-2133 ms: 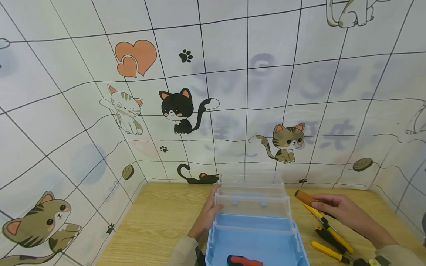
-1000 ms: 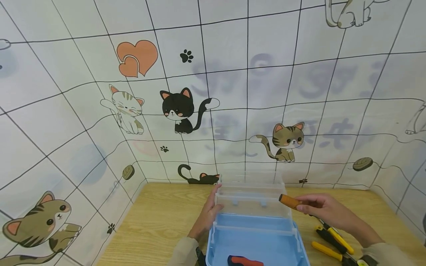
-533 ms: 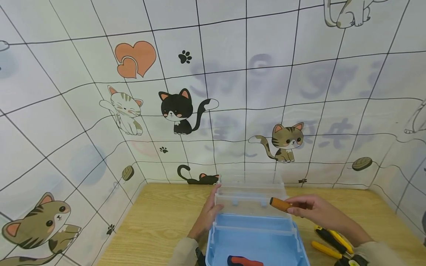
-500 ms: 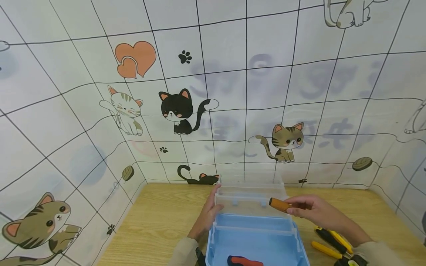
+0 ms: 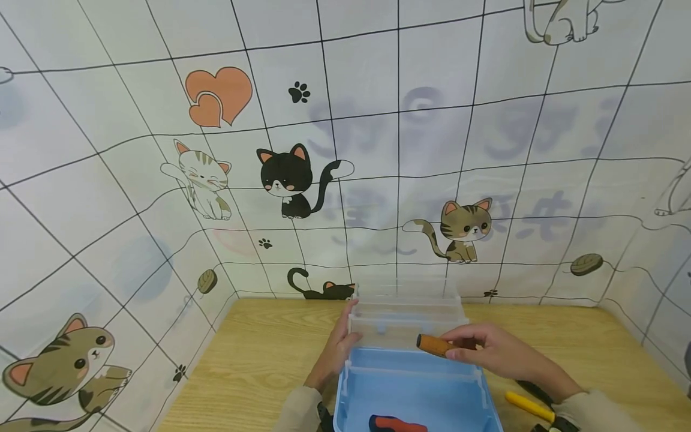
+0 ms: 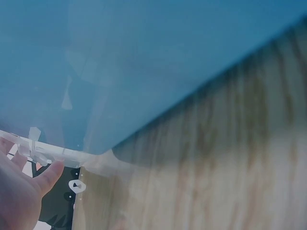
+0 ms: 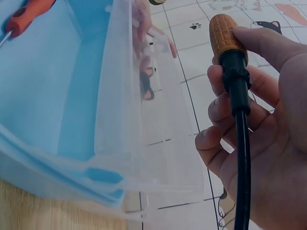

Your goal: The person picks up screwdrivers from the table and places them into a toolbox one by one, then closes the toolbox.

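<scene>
My right hand (image 5: pixel 493 349) pinches a screwdriver by its waffle-patterned orange handle (image 5: pixel 433 345), the rounded end pointing left over the back of a blue toolbox (image 5: pixel 415 390). In the right wrist view, a black collar (image 7: pixel 235 74) and long black shaft (image 7: pixel 243 167) run past my palm; the tip is out of frame. At the box's left side my left hand (image 5: pixel 336 348) grips the edge of the raised clear lid (image 5: pixel 402 329), thumb on one side, fingers (image 6: pixel 19 160) on the other. Inside the toolbox lies a red-and-black handled screwdriver (image 5: pixel 398 423).
On the wooden table (image 5: pixel 264 354) right of the toolbox, under my right forearm, lie a yellow-handled tool (image 5: pixel 529 407) and other tools, partly hidden. A white wall covering (image 5: pixel 372 150) printed with cats rises behind and at the sides.
My right hand has carried the orange-handled screwdriver left, from above the tools on the table to over the toolbox's back edge. My left hand stays on the lid.
</scene>
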### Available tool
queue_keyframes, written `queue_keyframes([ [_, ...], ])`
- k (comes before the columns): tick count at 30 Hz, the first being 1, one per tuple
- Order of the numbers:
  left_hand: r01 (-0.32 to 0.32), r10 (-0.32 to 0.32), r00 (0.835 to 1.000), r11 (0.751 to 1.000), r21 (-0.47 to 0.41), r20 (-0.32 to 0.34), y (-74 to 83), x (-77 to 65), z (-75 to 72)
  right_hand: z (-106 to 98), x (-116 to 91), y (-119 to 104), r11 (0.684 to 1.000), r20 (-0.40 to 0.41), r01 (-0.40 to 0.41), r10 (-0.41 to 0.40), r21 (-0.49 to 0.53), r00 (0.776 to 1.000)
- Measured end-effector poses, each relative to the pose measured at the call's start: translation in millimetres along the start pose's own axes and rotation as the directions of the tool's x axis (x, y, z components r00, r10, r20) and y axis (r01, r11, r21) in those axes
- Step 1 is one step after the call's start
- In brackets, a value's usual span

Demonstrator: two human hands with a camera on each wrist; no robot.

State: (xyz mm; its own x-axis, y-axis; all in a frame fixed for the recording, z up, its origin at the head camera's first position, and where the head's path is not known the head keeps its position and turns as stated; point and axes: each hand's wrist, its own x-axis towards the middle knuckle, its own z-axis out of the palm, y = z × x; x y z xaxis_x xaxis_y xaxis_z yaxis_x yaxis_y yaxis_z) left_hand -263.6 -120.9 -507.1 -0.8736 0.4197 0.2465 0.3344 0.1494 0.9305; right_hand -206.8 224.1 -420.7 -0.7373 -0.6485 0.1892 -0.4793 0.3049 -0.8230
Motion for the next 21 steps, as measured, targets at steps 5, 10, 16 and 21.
queue_keyframes([
  [5, 0.000, 0.000, 1.000, 1.000, 0.003, -0.003, -0.6, -0.6, -0.7, 11.4, 7.6, -2.4, 0.999, 0.036, 0.018, -0.019, 0.034, 0.999],
  [10, 0.003, -0.003, 1.000, 1.000, -0.001, -0.001, -0.6, -0.6, -0.4, 21.6, 12.2, -6.0, 1.000, 0.063, 0.010, -0.011, 0.026, 0.998],
  [16, 0.002, -0.002, 1.000, 1.000, 0.015, -0.012, -0.8, -0.6, -1.5, 34.5, 22.6, -6.4, 0.995, 0.136, 0.037, -0.049, 0.094, 0.989],
  [21, 0.002, -0.002, 1.000, 1.000, 0.018, -0.013, 0.2, -0.9, -1.0, 44.1, 28.5, -6.8, 0.992, 0.166, 0.051, -0.070, 0.115, 0.984],
])
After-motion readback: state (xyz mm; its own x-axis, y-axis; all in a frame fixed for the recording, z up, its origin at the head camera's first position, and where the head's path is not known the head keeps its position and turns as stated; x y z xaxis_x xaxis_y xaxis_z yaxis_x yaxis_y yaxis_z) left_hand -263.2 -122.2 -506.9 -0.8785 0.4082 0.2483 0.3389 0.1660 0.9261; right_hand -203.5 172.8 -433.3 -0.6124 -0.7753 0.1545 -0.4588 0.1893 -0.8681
